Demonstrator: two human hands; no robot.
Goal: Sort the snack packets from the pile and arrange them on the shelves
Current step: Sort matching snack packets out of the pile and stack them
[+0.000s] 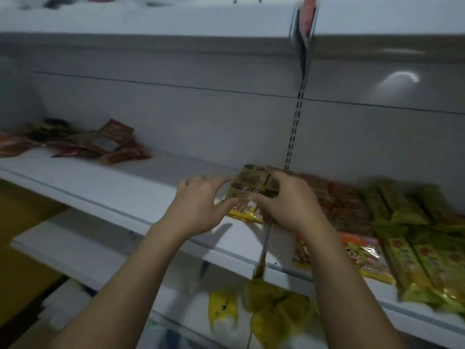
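A stack of yellow-brown snack packets [251, 190] lies on the white middle shelf [105, 182], near its centre. My left hand [198, 205] presses against the stack's left side with its fingers fairly straight. My right hand [286, 200] grips the right side of the stack, fingers curled over the top packets. A pile of dark red and brown packets [100, 144] lies at the shelf's far left. To the right of the stack lie red-orange packets [347, 210] and long green packets [415, 238].
An upper shelf [176, 21] overhangs the work area. A slotted upright [294, 132] divides the back panel. Yellow and green packets [274, 306] lie on the lower shelf [75, 250] beneath my arms. The picture is blurred by motion.
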